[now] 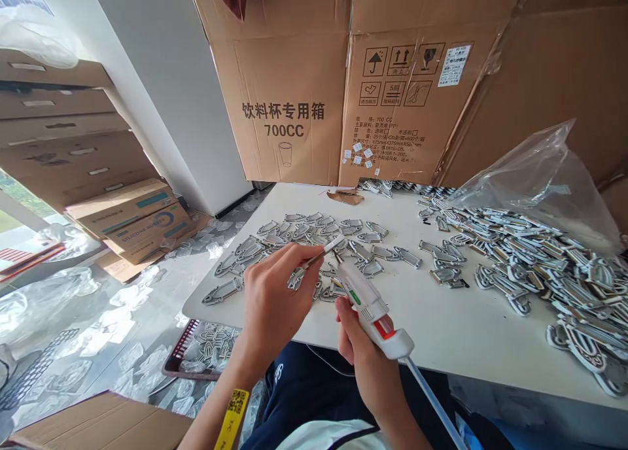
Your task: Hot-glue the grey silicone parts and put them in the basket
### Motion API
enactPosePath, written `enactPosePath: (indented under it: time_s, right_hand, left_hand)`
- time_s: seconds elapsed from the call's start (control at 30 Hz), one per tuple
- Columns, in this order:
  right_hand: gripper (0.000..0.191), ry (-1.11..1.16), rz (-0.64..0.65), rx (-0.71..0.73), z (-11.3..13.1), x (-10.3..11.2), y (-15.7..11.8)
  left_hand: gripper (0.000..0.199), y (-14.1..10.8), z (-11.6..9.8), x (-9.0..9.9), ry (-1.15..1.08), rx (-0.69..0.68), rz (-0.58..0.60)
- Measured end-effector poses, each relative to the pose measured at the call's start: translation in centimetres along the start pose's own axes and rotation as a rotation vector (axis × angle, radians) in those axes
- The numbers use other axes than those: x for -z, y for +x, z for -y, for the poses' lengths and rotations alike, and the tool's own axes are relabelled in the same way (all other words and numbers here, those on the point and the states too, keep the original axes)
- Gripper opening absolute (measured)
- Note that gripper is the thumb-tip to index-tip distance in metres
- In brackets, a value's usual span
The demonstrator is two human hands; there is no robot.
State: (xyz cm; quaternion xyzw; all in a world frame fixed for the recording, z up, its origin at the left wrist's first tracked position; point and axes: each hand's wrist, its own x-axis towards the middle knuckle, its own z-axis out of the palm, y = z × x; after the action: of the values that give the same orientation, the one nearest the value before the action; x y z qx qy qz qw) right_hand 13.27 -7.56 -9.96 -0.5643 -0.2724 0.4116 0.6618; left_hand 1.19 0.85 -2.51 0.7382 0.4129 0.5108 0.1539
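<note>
My left hand is closed, pinching a small flat piece with a white end between thumb and fingers. What kind of piece it is I cannot make out. Wrapped around a white hot glue gun is my right hand. The gun's nozzle points up and left, close to the pinched piece; whether they touch is unclear. A long translucent glue stick sticks out of the gun's back end. Grey-and-white frame-shaped parts lie spread over the white table beyond my hands.
A large heap of similar parts covers the table's right side, with a clear plastic bag behind. Cardboard sheets stand along the back edge. Below the left edge is a dark red basket of parts. Plastic scraps litter the floor.
</note>
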Motion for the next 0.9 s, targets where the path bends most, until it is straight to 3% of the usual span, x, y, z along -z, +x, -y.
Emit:
enactPosePath:
  time_s: [0.1, 0.23, 0.5, 0.7, 0.8, 0.9]
  right_hand:
    - [0.058, -0.045, 0.073, -0.144, 0.0, 0.4, 0.2]
    - [0.062, -0.018, 0.087, -0.182, -0.2, 0.8, 0.9]
    - [0.061, -0.015, 0.137, -0.159, -1.3, 0.6, 1.6]
    - [0.048, 0.126, 0.239, -0.001, -0.5, 0.8, 0.7]
    - [0.043, 0.14, 0.295, 0.036, -0.1, 1.1, 0.4]
    - [0.041, 0.161, 0.329, 0.059, -0.1, 1.3, 0.4]
  left_hand:
    - [0.013, 0.6, 0.9, 0.3, 0.064, -0.085, 0.051]
    - [0.014, 1.1, 2.0, 0.0, 0.03, -0.056, 0.073]
    - [0.016, 1.7, 3.8, -1.7, -0.225, 0.25, 0.136]
    - [0.049, 2.3, 4.2, -1.2, -0.686, 0.532, 0.164]
    - [0.056, 2.3, 3.8, -0.7, -0.759, 0.589, 0.19]
    - [0.051, 2.2, 3.3, -0.5, -0.79, 0.589, 0.215]
